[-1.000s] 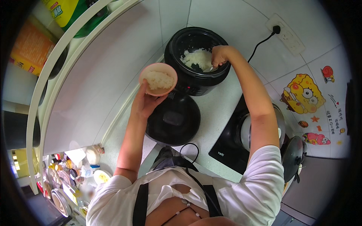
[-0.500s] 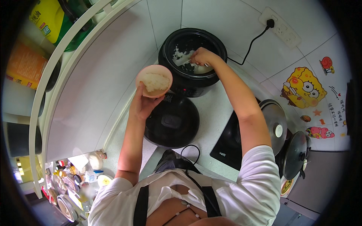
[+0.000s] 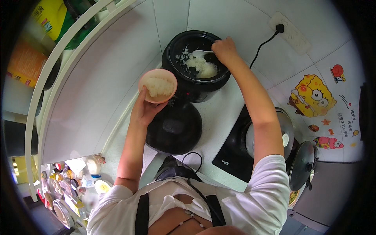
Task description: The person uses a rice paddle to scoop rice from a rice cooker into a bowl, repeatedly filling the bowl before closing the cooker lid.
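My left hand is closed round a pink bowl, thumb over its rim. White rice is heaped inside the bowl. Beyond and to the right stands a black rice cooker with its pot open. More rice lies in the pot, clumped at the front right with loose grains to the left. My right hand grips the handle of a white rice paddle over the pot's right rim. The paddle's blade rests at the rice's far edge.
The cooker's black round lid lies in front of it. At the right are a black induction hob, a pan with a glass lid and another dark lid. A cord runs to the wall socket. A white shelf rail curves along the left.
My right hand has pulled up and to the right, from inside the pot to above its right rim, and the paddle now shows. The left hand holds the bowl almost still.
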Tool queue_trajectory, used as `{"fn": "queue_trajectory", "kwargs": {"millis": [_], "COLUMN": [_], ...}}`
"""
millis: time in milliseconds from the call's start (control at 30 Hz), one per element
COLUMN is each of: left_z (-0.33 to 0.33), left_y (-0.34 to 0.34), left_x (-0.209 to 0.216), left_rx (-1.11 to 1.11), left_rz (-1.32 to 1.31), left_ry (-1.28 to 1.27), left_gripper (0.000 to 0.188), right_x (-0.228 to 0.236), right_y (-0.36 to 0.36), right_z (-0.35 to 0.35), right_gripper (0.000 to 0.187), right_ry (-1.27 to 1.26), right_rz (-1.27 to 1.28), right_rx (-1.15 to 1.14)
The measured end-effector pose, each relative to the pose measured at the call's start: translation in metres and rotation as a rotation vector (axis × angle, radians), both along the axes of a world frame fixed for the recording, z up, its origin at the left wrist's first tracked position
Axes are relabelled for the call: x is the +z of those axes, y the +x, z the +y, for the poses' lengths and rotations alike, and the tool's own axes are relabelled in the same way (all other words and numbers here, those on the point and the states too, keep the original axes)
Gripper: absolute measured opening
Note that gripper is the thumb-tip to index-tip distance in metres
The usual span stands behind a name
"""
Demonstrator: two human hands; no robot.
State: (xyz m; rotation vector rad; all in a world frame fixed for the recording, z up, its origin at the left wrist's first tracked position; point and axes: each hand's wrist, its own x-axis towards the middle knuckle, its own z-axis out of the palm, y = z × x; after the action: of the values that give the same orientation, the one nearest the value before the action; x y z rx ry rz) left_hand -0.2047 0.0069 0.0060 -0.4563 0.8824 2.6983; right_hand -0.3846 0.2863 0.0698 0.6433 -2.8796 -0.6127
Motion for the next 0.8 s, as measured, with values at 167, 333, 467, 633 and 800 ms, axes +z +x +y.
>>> {"fn": "queue_trajectory", "kwargs": {"millis": [167, 333, 467, 633, 800], "left_z": [0.0, 0.003, 0.003, 0.004, 0.003], "left_y": [0.002, 0.004, 0.007, 0.007, 0.006], "left_x": [-0.001, 0.0, 0.001, 0.001, -0.001], "left_rx": [-0.03, -0.014, 0.03, 0.021, 0.047], "left_rz": [0.038, 0.032, 0.018, -0.005, -0.012], "left_ry": [-0.005, -0.021, -0.013, -0.005, 0.042], "left_gripper": [0.068, 0.069, 0.07, 0.07, 0.067], "right_x": [-0.007, -0.031, -0.031, -0.015, -0.022], "right_y": [-0.021, -0.023, -0.016, -0.024, -0.02], "right_z": [-0.007, -0.034, -0.025, -0.026, -0.046], "right_gripper": [0.011, 0.011, 0.012, 0.011, 0.011], "right_ry": [-0.079, 0.211, 0.255, 0.093, 0.174], "right_rz": [0.4, 0.194, 0.083, 0.327, 0.301], "right_rx": [0.357, 0.288, 0.35, 0.504, 0.515]}}
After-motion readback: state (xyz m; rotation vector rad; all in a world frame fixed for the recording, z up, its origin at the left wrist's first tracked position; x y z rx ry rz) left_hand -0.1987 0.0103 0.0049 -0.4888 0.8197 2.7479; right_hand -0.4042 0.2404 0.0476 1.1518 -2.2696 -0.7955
